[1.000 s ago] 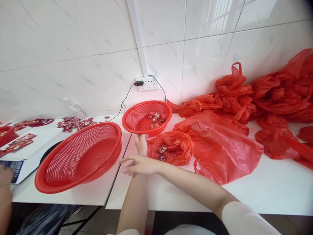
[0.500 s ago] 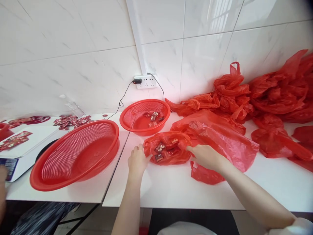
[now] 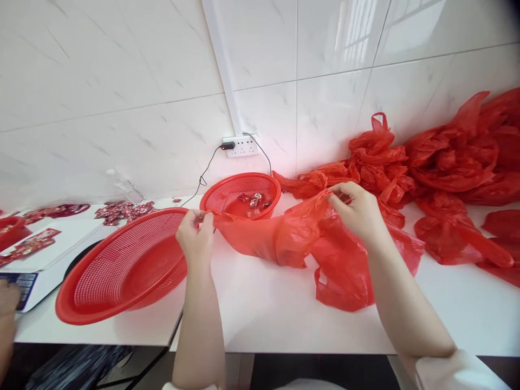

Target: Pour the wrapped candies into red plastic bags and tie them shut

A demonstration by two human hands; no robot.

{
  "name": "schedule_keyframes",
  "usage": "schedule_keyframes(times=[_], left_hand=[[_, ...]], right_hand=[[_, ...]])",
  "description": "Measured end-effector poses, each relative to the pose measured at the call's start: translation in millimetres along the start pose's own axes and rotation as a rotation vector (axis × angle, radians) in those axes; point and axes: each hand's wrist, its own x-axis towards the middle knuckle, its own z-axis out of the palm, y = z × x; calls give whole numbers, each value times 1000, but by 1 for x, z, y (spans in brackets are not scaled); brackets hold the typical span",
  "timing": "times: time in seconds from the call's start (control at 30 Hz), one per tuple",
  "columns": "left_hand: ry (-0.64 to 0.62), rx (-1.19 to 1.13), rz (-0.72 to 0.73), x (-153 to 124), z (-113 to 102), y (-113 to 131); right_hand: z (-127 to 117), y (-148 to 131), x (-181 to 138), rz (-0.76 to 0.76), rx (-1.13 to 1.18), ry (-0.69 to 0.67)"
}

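Note:
Both my hands pinch the top edge of a red plastic bag (image 3: 268, 238) and hold it stretched a little above the white table (image 3: 276, 314). My left hand (image 3: 197, 235) grips its left end, in front of the big red basket (image 3: 117, 265). My right hand (image 3: 359, 211) grips its right end, over another loose red bag (image 3: 349, 271). The held bag sags in the middle; what is inside is hidden. Behind it stands a smaller red basket (image 3: 227, 192) with a few wrapped candies (image 3: 254, 200) in it.
A heap of crumpled red bags (image 3: 447, 162) fills the back right. A white scale (image 3: 44, 249) with red packets on it stands at the left, with more packets (image 3: 122, 208) behind. Another person's hand (image 3: 8, 303) shows at the left edge. A wall socket (image 3: 239, 146) carries a black plug.
Half a second ago the bag lay on the table with candies showing. My hands have taken its edges and lifted it, pulling them apart; the candies no longer show.

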Motion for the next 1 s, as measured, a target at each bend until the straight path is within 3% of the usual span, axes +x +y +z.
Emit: schedule_keyframes(times=[0.07,0.13,0.2,0.3,0.37,0.5,0.6,0.73,0.9,1.0], left_hand=[[79,73,70,8,2,13],[48,80,100,14,4,20],[-170,-17,73,18,4,21],[-628,-124,51,23,3,18],[-771,-63,62,23,3,17],[-766,152,66,21,8,23],[-792,142,97,20,12,29],[-705,-166,18,21,17,27],[-552,-794,-330,23,30,23],[-499,-1022,-454,23,41,25]], right_hand=[[-1,-4,4,75,114,12],[0,-7,6,157,271,-40],[2,-9,7,193,397,-101],[6,-6,9,180,430,-160],[7,-4,10,170,416,-181],[6,0,12,159,402,-181],[5,0,13,148,376,-196],[3,2,15,138,349,-197],[3,3,17,150,355,-200],[5,0,16,161,395,-218]])
